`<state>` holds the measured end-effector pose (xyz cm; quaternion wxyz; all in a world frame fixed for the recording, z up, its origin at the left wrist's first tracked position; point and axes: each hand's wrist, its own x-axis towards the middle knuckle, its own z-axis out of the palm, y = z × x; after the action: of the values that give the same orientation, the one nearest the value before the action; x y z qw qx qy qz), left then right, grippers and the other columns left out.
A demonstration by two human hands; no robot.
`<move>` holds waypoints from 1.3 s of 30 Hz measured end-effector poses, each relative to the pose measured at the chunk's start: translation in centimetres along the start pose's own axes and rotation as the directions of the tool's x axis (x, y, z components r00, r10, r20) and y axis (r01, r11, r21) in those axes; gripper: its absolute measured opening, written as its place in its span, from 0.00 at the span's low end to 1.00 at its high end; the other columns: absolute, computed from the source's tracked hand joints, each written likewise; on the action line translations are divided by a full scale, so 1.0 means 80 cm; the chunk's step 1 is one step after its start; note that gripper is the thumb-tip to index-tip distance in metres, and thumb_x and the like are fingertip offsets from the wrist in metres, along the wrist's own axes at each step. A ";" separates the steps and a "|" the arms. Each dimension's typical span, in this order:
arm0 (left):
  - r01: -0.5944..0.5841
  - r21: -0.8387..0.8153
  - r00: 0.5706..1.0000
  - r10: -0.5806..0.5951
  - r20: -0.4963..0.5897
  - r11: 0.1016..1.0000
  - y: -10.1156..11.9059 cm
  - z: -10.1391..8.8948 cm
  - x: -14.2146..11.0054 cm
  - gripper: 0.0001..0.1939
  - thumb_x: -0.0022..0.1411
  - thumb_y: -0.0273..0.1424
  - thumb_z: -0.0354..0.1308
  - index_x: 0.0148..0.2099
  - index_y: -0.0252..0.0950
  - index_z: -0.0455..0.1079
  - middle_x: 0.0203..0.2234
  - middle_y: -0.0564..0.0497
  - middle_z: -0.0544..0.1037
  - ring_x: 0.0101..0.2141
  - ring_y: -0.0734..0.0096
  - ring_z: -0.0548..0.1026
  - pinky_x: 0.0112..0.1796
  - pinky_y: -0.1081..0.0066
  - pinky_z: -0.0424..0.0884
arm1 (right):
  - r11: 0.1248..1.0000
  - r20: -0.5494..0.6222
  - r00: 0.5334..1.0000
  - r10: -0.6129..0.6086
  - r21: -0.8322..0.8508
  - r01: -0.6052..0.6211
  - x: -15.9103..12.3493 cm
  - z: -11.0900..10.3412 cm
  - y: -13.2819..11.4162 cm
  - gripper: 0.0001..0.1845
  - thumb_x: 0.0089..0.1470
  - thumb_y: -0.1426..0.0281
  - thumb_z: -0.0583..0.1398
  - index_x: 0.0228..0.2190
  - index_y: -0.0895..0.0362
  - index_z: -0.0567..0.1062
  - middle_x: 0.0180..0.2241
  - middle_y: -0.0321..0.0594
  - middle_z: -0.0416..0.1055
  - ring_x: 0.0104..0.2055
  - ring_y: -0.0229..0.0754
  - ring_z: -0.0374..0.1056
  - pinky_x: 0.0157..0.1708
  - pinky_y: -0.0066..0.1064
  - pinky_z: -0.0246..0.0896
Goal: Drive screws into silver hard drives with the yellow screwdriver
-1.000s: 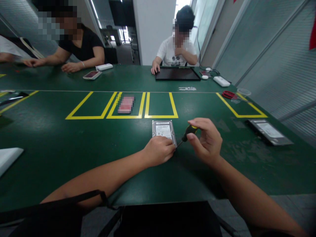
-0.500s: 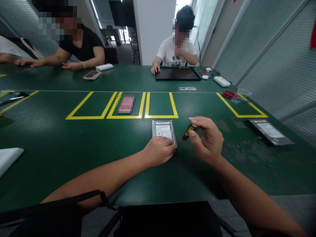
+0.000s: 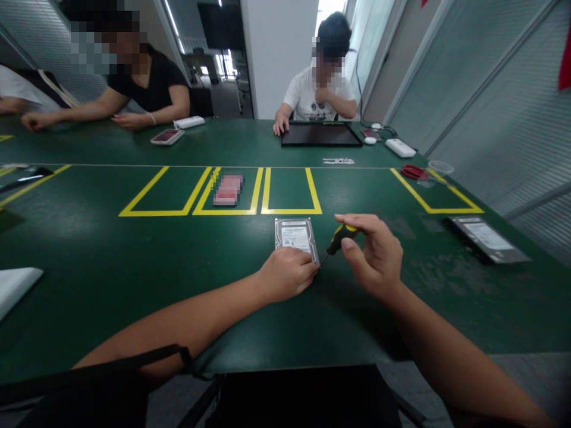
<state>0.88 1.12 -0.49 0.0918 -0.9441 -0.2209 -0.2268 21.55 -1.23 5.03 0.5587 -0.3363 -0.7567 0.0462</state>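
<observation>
A silver hard drive (image 3: 294, 232) with a white label lies flat on the green table, its near part covered by my left hand (image 3: 288, 273). That hand is closed over the drive's near edge, its fingertips beside the screwdriver's tip; the exact finger contact is hidden. In my right hand (image 3: 375, 252) is a black-and-yellow screwdriver (image 3: 339, 238), gripped by the handle between thumb and fingers. The screwdriver slants down to the left, and its thin shaft reaches the drive's near right corner.
A second hard drive (image 3: 486, 238) lies to the right. Yellow tape outlines (image 3: 292, 211) mark the table, one around a pixelated phone-like thing (image 3: 228, 190). A red coil (image 3: 414, 172) and clear plastic (image 3: 437, 172) are farther right. Across sit people, one touching a black panel (image 3: 321, 135).
The screwdriver handle has turned and shifted slightly left and down, with my right fingers moving along it. My left hand and the hard drive stay in place.
</observation>
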 end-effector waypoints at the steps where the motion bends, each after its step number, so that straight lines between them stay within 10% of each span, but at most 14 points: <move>1: 0.001 -0.001 1.000 -0.001 -0.004 1.000 0.000 0.000 0.000 0.11 0.67 0.33 0.53 0.37 0.36 0.76 0.30 0.50 0.78 0.30 0.65 0.77 0.31 0.66 0.71 | 1.000 -0.016 0.999 -0.030 -0.010 0.030 0.001 0.000 0.000 0.17 0.58 0.70 0.62 0.49 0.52 0.71 0.46 0.42 0.72 0.48 0.45 0.68 0.43 0.41 0.67; 39: -0.004 -0.009 1.000 0.004 -0.023 1.000 -0.001 0.000 -0.001 0.10 0.67 0.32 0.54 0.36 0.36 0.75 0.30 0.50 0.78 0.30 0.65 0.77 0.31 0.66 0.71 | 0.997 -0.097 0.993 -0.065 -0.036 0.062 0.002 0.001 0.006 0.19 0.50 0.73 0.69 0.44 0.52 0.74 0.37 0.37 0.68 0.39 0.40 0.65 0.36 0.34 0.61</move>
<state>0.81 1.14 -0.53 0.0904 -0.9423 -0.2169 -0.2386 21.66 -0.73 4.92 0.5907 -0.3231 -0.7393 -0.0008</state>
